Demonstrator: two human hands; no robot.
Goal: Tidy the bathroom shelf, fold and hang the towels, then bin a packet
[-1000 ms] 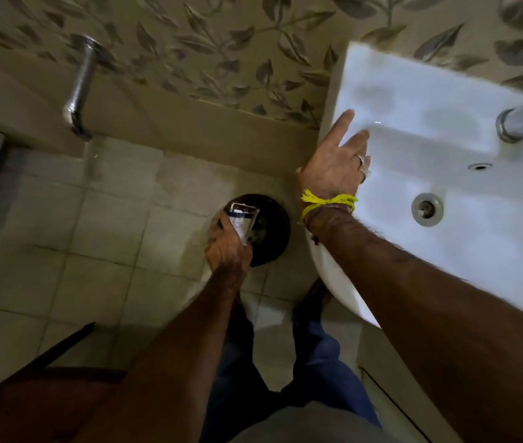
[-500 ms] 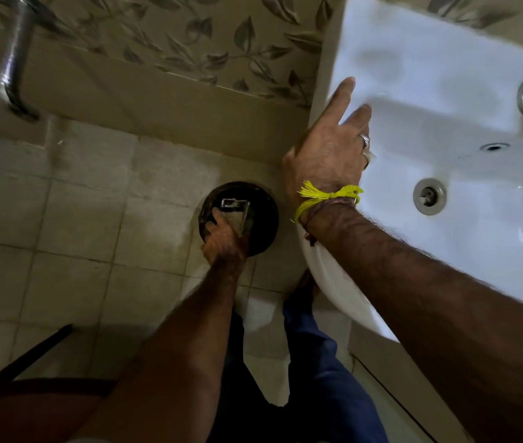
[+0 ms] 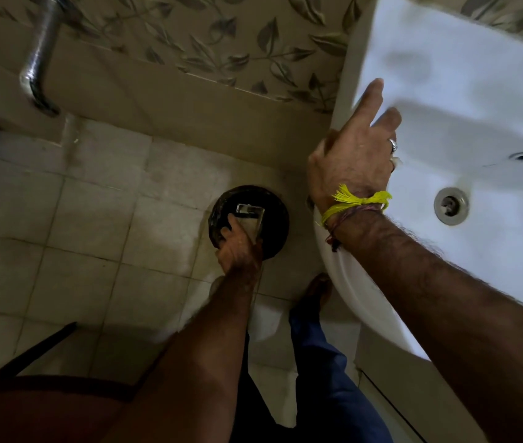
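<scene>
Packet [image 3: 250,220]: small flat sachet, silvery and glossy, dark band near its top edge; creased. Pinched in the fingers of the left hand [image 3: 237,251], directly over the open mouth of the bin [image 3: 273,215].

Bin: round, dark brown, dull finish; stands on the floor [image 3: 94,219] near the wall corner, just beside the basin's front-left edge.

Floor: square pale tiles, matt, grey grout lines.

Basin [image 3: 477,91]: white glazed ceramic, smooth, rounded front, metal drain ring.

Right hand [image 3: 352,155]: fingers straight and spread, resting on the basin's left rim; yellow thread tied at wrist.

Wall [image 3: 221,43]: beige tile with leaf print.
</scene>
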